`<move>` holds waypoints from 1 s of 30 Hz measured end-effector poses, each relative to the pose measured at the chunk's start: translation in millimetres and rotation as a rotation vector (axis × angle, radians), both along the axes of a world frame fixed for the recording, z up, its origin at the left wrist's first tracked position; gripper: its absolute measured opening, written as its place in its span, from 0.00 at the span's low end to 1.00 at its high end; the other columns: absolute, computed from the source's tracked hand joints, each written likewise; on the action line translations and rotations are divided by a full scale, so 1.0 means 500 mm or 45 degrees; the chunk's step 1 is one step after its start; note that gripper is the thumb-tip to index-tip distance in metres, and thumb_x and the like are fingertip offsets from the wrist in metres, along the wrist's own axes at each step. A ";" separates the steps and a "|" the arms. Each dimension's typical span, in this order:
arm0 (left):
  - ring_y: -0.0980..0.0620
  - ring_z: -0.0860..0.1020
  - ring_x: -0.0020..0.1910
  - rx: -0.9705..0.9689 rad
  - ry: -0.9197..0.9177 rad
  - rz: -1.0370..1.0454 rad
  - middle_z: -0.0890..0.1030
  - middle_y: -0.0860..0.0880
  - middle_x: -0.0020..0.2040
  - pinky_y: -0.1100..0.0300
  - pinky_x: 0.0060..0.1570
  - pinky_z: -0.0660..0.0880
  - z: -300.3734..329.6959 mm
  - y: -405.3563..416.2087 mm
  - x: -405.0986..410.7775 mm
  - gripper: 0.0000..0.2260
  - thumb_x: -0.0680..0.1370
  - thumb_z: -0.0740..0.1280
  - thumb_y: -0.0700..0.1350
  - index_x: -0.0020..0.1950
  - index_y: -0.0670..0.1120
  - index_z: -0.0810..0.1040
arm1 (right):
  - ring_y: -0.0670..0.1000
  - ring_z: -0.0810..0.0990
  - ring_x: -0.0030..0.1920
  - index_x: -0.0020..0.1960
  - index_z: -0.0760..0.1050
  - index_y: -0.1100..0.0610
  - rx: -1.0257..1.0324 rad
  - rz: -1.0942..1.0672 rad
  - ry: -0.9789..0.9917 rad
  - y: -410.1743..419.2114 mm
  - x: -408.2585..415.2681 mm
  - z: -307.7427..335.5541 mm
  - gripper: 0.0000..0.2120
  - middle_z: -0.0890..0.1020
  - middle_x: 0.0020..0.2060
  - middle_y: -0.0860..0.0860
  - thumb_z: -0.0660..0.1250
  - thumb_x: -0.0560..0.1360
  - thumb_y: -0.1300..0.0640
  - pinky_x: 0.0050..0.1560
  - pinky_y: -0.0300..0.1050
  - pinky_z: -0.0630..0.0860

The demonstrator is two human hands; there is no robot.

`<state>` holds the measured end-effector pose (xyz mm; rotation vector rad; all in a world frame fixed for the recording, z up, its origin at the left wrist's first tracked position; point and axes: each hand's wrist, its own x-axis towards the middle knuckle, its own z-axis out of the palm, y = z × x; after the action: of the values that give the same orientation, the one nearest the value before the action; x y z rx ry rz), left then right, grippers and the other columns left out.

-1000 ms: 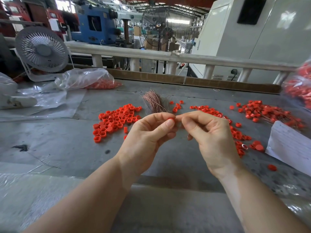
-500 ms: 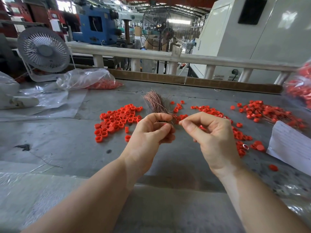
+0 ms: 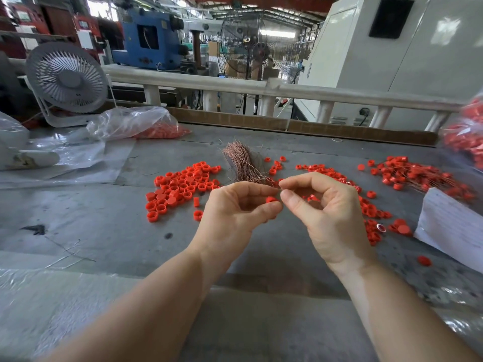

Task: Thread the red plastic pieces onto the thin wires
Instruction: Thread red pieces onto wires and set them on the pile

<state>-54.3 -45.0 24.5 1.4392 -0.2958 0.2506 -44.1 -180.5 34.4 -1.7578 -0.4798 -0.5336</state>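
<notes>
Raised left hand (image 3: 235,207) now pinches red piece (image 3: 271,199).

No readable text, labels, brands or numbers anywhere in view.

The white sheet of paper (image 3: 453,226) at the right edge of the frame carries faint ruled or printed lines, too small and blurred to read. The blue machine (image 3: 146,40) in the upper left of the frame and the red cabinets (image 3: 23,24) beside it bear pale panels or stickers, but no letters or figures can be made out on them. The large white cabinet (image 3: 418,61) in the upper right shows a plain dark panel with no marking that can be read.
</notes>
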 end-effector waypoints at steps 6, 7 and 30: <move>0.59 0.78 0.32 0.083 -0.062 0.083 0.81 0.51 0.32 0.69 0.37 0.75 0.001 0.000 -0.001 0.08 0.68 0.71 0.29 0.43 0.40 0.81 | 0.46 0.80 0.38 0.40 0.80 0.50 0.007 -0.024 -0.003 -0.001 0.001 0.001 0.10 0.83 0.35 0.48 0.71 0.70 0.66 0.40 0.42 0.74; 0.59 0.78 0.32 0.097 -0.068 0.090 0.81 0.51 0.32 0.69 0.37 0.75 0.002 0.000 -0.002 0.08 0.68 0.71 0.29 0.43 0.40 0.81 | 0.46 0.80 0.38 0.40 0.80 0.50 -0.001 -0.031 -0.008 -0.002 0.000 0.001 0.10 0.83 0.35 0.47 0.71 0.70 0.66 0.40 0.41 0.74; 0.58 0.79 0.30 -0.438 0.403 -0.438 0.83 0.50 0.36 0.67 0.30 0.76 0.021 0.007 -0.011 0.14 0.70 0.63 0.51 0.40 0.45 0.84 | 0.45 0.75 0.33 0.40 0.79 0.50 -0.079 -0.155 -0.194 -0.004 0.001 0.000 0.05 0.80 0.34 0.45 0.67 0.70 0.59 0.35 0.38 0.69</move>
<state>-60.0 -41.4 34.9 1.0462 -0.2228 -0.1996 -43.6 -182.4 34.5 -1.8214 -0.5019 -0.7497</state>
